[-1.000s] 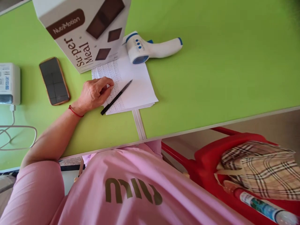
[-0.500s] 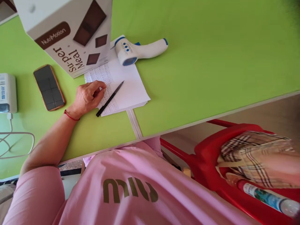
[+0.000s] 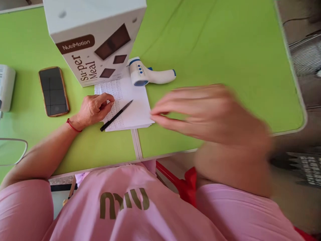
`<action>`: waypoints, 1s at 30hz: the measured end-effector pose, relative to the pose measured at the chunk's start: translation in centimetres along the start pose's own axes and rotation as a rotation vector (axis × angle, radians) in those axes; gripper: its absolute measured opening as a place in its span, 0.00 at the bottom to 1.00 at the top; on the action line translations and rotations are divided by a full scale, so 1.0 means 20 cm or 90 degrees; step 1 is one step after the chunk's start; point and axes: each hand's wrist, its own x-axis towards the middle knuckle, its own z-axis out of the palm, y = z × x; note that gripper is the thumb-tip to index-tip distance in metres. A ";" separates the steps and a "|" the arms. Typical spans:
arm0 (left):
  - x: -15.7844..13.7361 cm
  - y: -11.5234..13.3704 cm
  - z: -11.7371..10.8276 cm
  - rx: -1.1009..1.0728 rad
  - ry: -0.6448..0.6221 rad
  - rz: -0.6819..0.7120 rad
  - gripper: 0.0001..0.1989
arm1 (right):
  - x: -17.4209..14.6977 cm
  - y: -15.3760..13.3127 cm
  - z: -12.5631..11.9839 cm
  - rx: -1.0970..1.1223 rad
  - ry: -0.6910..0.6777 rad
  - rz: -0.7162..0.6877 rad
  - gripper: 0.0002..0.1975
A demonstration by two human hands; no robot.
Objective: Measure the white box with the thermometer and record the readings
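My left hand (image 3: 96,108) rests on the left edge of a stack of paper (image 3: 136,112), its fingers curled in loosely with nothing visible in them. A red string circles that wrist. A black pen (image 3: 116,115) lies slantwise across the top sheet, just right of the curled fingers. Above the table, my right hand (image 3: 200,112) is blurred, with fingers stretched out toward the paper's right edge. The thumb lies below the fingers with a gap between, and I see nothing held. A white and blue infrared thermometer (image 3: 150,73) lies at the paper's upper edge.
A tall white box (image 3: 92,50) printed "Su-per Meal" stands behind my left hand. Left of it lies a phone (image 3: 54,92). A white device (image 3: 6,88) and a cable (image 3: 23,144) are at the far left. The green table (image 3: 225,50) ends at a rounded right corner.
My right hand has come in from the right and now reaches over the table. The view has swung right, so the plaid cloth and bottle on the red chair are out of sight. My left hand stays put.
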 end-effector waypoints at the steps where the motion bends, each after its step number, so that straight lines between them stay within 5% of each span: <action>1: 0.00 0.00 0.00 0.000 0.007 0.003 0.06 | 0.04 0.05 0.01 -0.056 -0.106 -0.056 0.10; 3: 0.00 0.00 0.00 0.003 0.012 0.001 0.05 | 0.09 0.14 0.07 -0.187 -0.257 -0.147 0.08; 8: 0.01 0.01 0.00 0.017 0.016 -0.006 0.05 | 0.08 0.25 0.23 -0.335 -0.246 -0.224 0.12; 13: 0.00 0.02 -0.01 0.006 0.067 -0.040 0.03 | 0.05 0.27 0.20 -0.329 -0.289 -0.245 0.13; 17: 0.00 0.02 -0.02 -0.027 0.124 -0.105 0.01 | 0.04 0.33 0.16 -0.209 -0.165 -0.191 0.05; 22: 0.01 0.05 -0.02 0.015 0.027 0.061 0.05 | 0.00 0.32 0.23 0.159 0.040 0.026 0.05; 25: 0.01 0.09 -0.02 0.070 -0.064 0.156 0.07 | 0.00 0.27 0.29 0.253 0.067 0.131 0.05; 30: -0.02 0.15 0.00 0.141 -0.096 0.212 0.07 | 0.01 0.25 0.34 0.238 0.056 0.195 0.03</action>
